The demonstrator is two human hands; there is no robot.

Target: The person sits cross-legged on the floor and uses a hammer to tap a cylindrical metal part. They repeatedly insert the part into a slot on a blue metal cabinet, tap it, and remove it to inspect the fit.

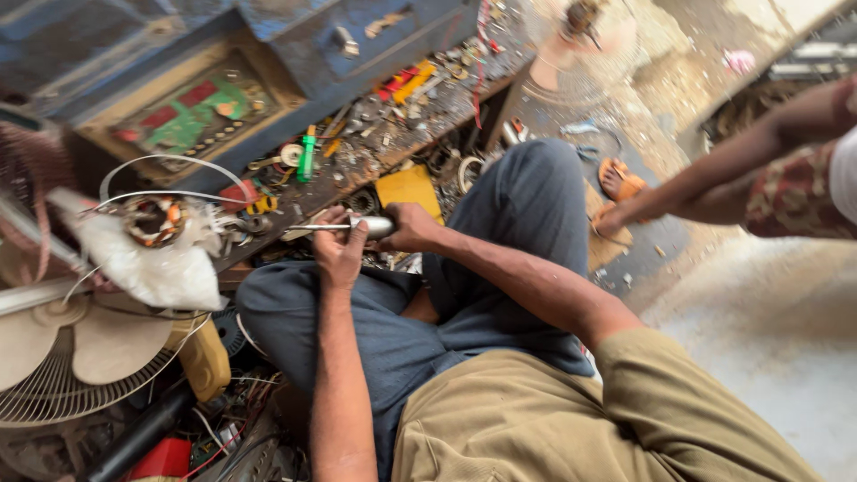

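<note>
the left hand (337, 253) was curled in a closed grip around the thin metal shaft of one tool (344, 226), the fingers wrapped over it from above. the right hand (412, 228) closed its grip on the thicker silvery end of the same tool, so the one piece lay level between the two hands, just above the person's lap and in front of the cluttered tabletop (375, 143). both forearms were bare; the blur hid whether the shaft end touched anything.

under the hands sat the person's two knees in blue-grey trousers (527, 205), crossed on the floor (768, 330). one flat yellow card (410, 188) lay just beyond the right hand, near the tabletop's edge. one green-handled tool (307, 155) lay on the tabletop among many small metal bits too blurred to count, and one red-and-yellow item (403, 82) lay farther back. one green and red panel (192, 112) showed in a blue cabinet face.

left of the hands, one wound motor coil (153, 220) rested on one white cloth or bag (147, 259), with white wire looping above it. lower left stood one cream fan (76, 357) with its wire guard, one yellow block (203, 357) beside it, and one red box (165, 458) near the bottom edge.

at the right, another person's one arm (714, 174) reached down to one orange sandal (619, 181) on the floor, well apart from the tool.
</note>
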